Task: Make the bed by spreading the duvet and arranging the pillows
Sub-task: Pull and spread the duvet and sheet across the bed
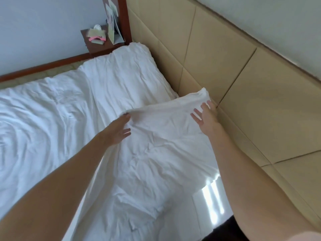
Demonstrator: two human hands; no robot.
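Observation:
A white pillow (166,136) lies at the near end of the bed beside the tan padded headboard (217,54), its far edge lifted. My left hand (119,129) grips that raised edge on the left, fingers tucked behind the fabric and thumb in front. My right hand (206,117) lies flat on the pillow's right side with fingers spread, close to the headboard. A second white pillow (125,70) rests flat further along the headboard. The rumpled white duvet (40,115) covers the bed to the left.
A dark wooden bedside table (102,44) at the far end carries a pink object, a card and small items. A wooden frame rail (43,66) runs along the far side of the bed. Sunlight falls on the sheet (212,197) near my right arm.

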